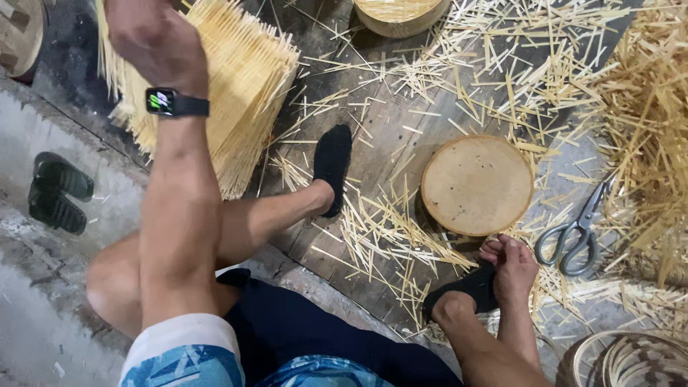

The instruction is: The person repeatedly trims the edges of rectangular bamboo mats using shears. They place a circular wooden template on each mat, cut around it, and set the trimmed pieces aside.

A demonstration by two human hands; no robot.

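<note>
My left hand [154, 39] is raised at the top left, with a black smartwatch [172, 102] on its wrist. It lies against a thick stack of pale bamboo strips [244, 79]; its fingers are hidden behind the hand. My right hand [510, 266] is low at the right, fingers curled on the toe of the black sock [466, 287] on my right foot. Just above it a round wooden block [476, 184] stands on the floor. My left foot, in another black sock [333, 161], rests beside the stack.
Grey-handled scissors [577, 233] lie right of the block. Loose bamboo slivers [502, 64] cover the plank floor, piled deep at the right [645, 122]. A woven basket [631, 358] sits bottom right, a round woven piece [398, 14] at top, dark sandals [57, 192] at left.
</note>
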